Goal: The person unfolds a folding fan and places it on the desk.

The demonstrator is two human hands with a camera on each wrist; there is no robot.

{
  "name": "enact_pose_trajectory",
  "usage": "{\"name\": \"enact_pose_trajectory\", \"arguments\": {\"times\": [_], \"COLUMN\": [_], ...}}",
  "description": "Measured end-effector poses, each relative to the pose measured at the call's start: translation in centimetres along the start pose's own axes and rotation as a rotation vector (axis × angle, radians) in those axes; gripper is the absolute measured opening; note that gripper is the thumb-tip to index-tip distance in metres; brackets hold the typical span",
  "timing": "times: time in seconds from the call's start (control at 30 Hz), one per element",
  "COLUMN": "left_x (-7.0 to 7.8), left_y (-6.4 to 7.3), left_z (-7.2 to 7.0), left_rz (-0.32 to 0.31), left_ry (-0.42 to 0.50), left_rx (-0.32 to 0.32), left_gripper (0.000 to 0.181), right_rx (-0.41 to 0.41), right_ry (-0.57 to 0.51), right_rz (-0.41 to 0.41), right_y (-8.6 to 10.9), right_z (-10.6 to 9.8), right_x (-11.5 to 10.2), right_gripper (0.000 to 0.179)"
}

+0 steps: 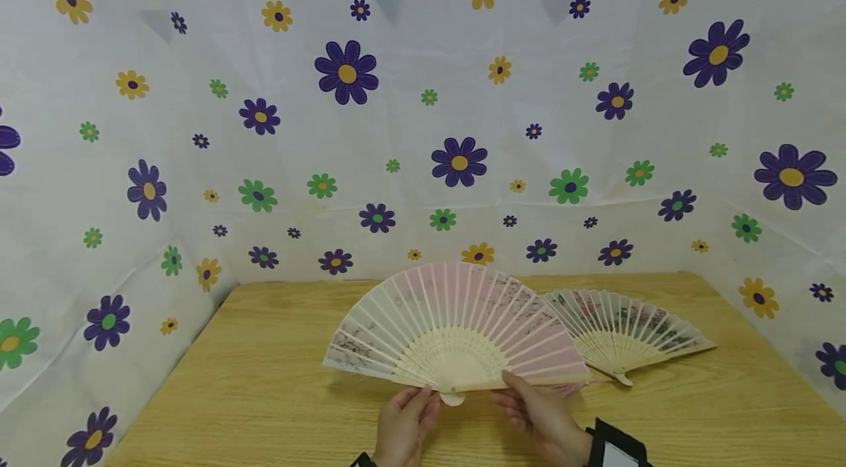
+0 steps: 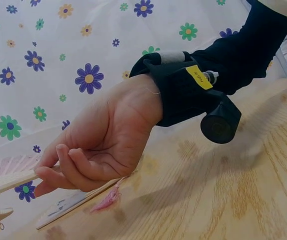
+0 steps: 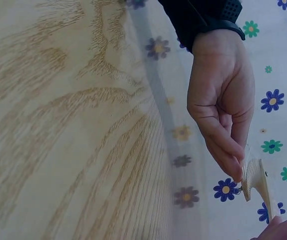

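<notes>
A spread folding fan with pale ribs and a pink and white leaf printed with blossom branches is held up over the table, its pivot end toward me. My left hand pinches its left guard stick beside the pivot, thumb on top. On the right guard stick, my right hand grips with its thumb above and fingers curled below. The left wrist view looks across at the right hand with fingers bent round the stick. In the right wrist view the left hand pinches near the pivot end.
A second open folding fan, with dark and red floral print, lies on the wooden table behind to the right, partly covered by the first. Its pink tassel rests on the tabletop. White flower-printed cloth encloses the back and sides.
</notes>
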State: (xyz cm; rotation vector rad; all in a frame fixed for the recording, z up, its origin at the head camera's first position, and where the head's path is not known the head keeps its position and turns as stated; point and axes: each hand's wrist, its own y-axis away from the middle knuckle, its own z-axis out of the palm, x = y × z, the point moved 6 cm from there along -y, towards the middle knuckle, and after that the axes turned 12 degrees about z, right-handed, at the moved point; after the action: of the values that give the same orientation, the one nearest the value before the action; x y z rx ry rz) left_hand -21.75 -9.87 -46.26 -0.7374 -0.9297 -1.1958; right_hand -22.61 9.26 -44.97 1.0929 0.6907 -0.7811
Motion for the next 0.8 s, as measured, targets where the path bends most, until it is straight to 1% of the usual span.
{"name": "enact_pose_trajectory", "arguments": {"times": [0.13,0.27,0.43,0.5,0.63,0.73,0.8], "left_x": [0.2,0.6,1.4,1.5,1.6,1.7,2.0], "left_y": [-0.3,-1.1,-2.2,-2.6,-3.1,-3.1,-2.8], "left_z": [-0.8,-2.3,-4.5,-5.3,-6.5,-6.9,-7.2], "left_rz": [-0.014,-0.02,-0.03,-0.046,-0.081,-0.122,-0.164], "left_ry": [-0.014,-0.036,-0.106,-0.125,-0.137,-0.142,-0.155], "left_rx": [0.006,0.047,0.078,0.085,0.101,0.098,0.093], "left_gripper": [0.017,0.018,0.025,0.026,0.024,0.026,0.029], "right_rx": [0.018,0.032,0.055,0.06,0.069,0.073,0.053], "right_ry": [0.023,0.042,-0.024,-0.045,-0.044,-0.034,-0.005], "right_rz": [-0.007,-0.019,0.017,0.032,0.03,0.038,0.059], "right_y": [-0.3,-1.5,-3.6,-4.3,-5.2,-5.2,-4.8], "right_z": [0.7,2.2,4.1,4.7,5.5,5.7,5.6], "right_x": [0.1,0.0,0.4,0.8,1.5,1.7,1.8], "right_gripper": [0.029,0.031,0.033,0.034,0.034,0.035,0.036]}}
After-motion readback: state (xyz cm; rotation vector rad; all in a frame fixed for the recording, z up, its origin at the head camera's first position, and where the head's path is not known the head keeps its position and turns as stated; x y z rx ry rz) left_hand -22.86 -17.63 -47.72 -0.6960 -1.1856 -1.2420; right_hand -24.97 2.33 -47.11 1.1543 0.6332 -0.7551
